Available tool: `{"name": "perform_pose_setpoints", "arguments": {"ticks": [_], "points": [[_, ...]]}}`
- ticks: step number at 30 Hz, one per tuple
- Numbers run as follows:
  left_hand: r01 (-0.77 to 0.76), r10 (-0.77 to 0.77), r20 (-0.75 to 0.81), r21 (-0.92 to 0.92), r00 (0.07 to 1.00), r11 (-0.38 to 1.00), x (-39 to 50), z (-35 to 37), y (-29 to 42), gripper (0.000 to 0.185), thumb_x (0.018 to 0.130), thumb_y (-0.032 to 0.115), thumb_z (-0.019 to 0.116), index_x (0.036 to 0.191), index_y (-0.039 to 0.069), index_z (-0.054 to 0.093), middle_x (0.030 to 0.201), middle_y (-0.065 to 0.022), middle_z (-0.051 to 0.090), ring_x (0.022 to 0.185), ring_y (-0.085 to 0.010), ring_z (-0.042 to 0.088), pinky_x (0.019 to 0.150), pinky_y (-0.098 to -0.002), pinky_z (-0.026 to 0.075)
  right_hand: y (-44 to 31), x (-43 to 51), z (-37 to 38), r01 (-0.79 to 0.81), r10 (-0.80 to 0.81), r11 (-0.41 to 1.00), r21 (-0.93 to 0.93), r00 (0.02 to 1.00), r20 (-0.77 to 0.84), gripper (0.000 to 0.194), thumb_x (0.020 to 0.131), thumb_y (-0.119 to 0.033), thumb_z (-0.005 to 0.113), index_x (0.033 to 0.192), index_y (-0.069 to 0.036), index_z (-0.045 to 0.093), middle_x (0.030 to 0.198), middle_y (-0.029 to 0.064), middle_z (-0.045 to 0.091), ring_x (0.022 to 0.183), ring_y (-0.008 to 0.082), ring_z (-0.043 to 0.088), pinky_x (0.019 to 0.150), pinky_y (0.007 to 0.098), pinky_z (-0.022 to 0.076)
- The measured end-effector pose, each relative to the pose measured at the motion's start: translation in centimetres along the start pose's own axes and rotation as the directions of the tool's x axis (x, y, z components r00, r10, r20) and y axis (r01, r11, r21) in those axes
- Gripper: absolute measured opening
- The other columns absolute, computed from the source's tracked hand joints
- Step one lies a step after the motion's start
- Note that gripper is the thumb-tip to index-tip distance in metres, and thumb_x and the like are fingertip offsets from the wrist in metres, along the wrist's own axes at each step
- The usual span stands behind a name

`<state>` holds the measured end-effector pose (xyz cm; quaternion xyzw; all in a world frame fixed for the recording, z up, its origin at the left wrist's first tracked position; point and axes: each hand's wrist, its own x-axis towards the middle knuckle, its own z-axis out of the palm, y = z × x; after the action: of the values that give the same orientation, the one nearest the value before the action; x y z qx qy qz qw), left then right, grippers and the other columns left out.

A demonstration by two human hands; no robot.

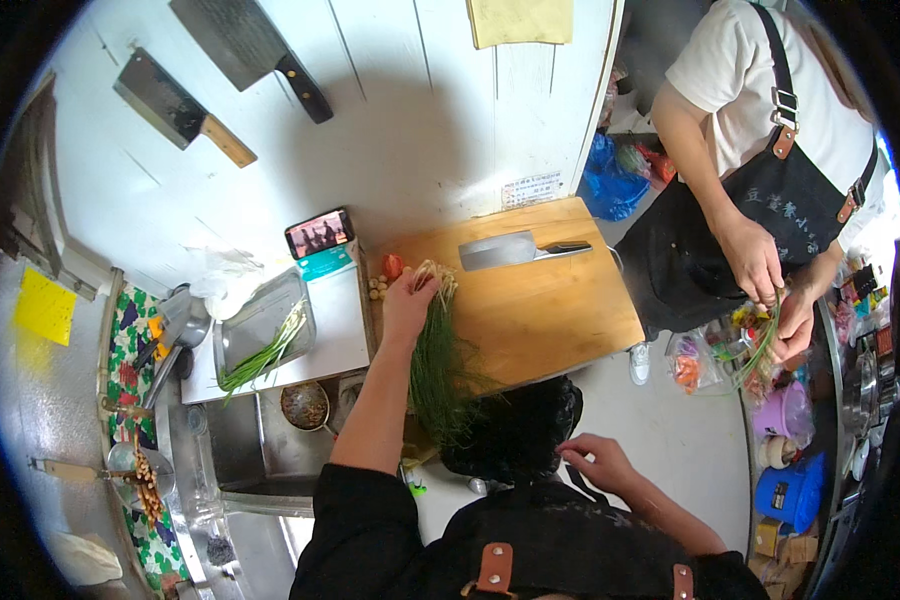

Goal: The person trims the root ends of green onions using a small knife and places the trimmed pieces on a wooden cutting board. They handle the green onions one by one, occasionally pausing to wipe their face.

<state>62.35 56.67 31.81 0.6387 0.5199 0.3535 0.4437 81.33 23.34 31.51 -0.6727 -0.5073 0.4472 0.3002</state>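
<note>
My left hand (411, 300) is at the root end of a bunch of thin green herbs (439, 375), which lies on the left part of the wooden board (547, 315) and hangs over its front edge. Whether the fingers grip it is hard to tell. My right hand (592, 457) is by the rim of a bin lined with a black bag (510, 435), its fingers curled, their contents not visible. A cleaver (499, 250) lies flat at the back of the board. A tomato (392, 265) and small garlic-like pieces (377, 287) sit beside my left hand.
On the left, a tray (307, 300) holds green stalks (270, 352), with a phone (319, 233) propped behind it. A sink (232, 442) with a strainer (305, 406) is in front. Two cleavers hang on the wall. At right, a person (765, 165) in an apron handles green stalks.
</note>
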Motion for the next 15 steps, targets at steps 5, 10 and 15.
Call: {"name": "perform_pose_setpoints", "arguments": {"ticks": [5, 10, 15], "points": [[-0.115, 0.133, 0.036, -0.314, 0.991, 0.942, -3.3, -4.9, 8.0, 0.014, 0.086, 0.016, 0.063, 0.09, 0.002, 0.063, 0.076, 0.003, 0.059, 0.07, -0.0054, 0.05, 0.065, -0.0222, 0.041, -3.3, 2.2, -2.1, 0.27, -0.28, 0.959, -0.091, 0.95, -0.136, 0.015, 0.085, -0.017, 0.064, 0.094, -0.005, 0.067, 0.083, 0.0105, 0.065, 0.072, 0.0209, 0.062, 0.065, 0.0313, 0.049], [-0.23, 0.318, 0.168, -0.4, 0.933, 0.887, -9.6, -6.4, 15.9, 0.009, 0.088, 0.012, 0.063, 0.094, 0.006, 0.064, 0.086, -0.0001, 0.065, 0.071, -0.0045, 0.055, 0.065, -0.0188, 0.043, -11.2, 2.7, -3.7, 0.431, -0.43, 0.899, -0.078, 0.838, -0.335, 0.016, 0.083, -0.006, 0.064, 0.098, -0.002, 0.065, 0.08, 0.0058, 0.059, 0.07, 0.0126, 0.055, 0.063, 0.0243, 0.0447], [-0.212, 0.402, 0.382, -0.45, 0.832, 0.867, -15.2, -4.7, 16.6, 0.017, 0.086, 0.016, 0.066, 0.096, 0.004, 0.063, 0.081, 0.0031, 0.059, 0.071, -0.0025, 0.05, 0.063, -0.018, 0.039, -18.0, 0.6, -3.2, 0.582, -0.556, 0.813, -0.023, 0.764, -0.327, 0.025, 0.082, -0.006, 0.066, 0.107, -0.005, 0.061, 0.089, 0.0039, 0.056, 0.068, 0.0106, 0.05, 0.06, 0.0232, 0.0437]]}}
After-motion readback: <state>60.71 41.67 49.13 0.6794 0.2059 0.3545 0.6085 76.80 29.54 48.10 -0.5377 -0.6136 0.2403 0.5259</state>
